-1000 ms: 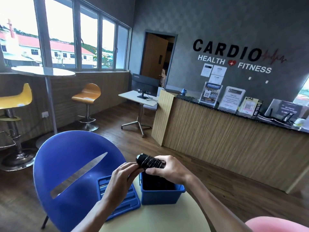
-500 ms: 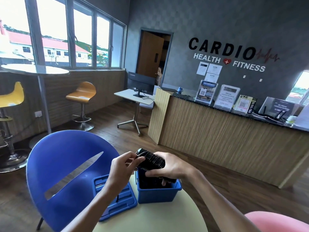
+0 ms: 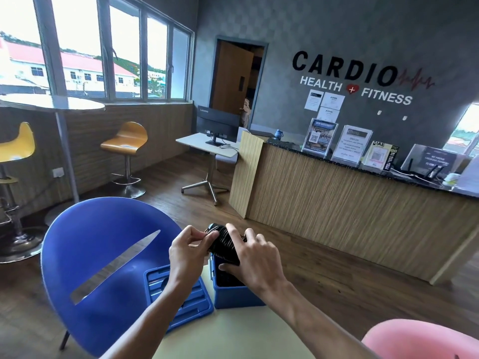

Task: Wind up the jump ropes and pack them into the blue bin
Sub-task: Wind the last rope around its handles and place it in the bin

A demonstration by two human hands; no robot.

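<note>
A black jump rope (image 3: 223, 243), wound tightly round its handles into a ribbed bundle, hangs tilted just above the open blue bin (image 3: 233, 296). My right hand (image 3: 256, 260) grips the bundle from the right, thumb underneath and index finger raised over the top. My left hand (image 3: 188, 251) pinches the rope's end at the bundle's upper left. The bin stands at the far edge of a pale round table (image 3: 233, 335), and dark contents show inside it.
The bin's blue lid (image 3: 178, 294) lies flat on the table to the left of the bin. A blue chair (image 3: 103, 263) stands behind the table on the left, a pink chair (image 3: 414, 340) at the lower right. A wooden reception counter (image 3: 350, 216) runs across the right.
The bundle has tipped from lying level to slanting down toward the bin. My left fingers moved onto its upper end. My right index finger lifted.
</note>
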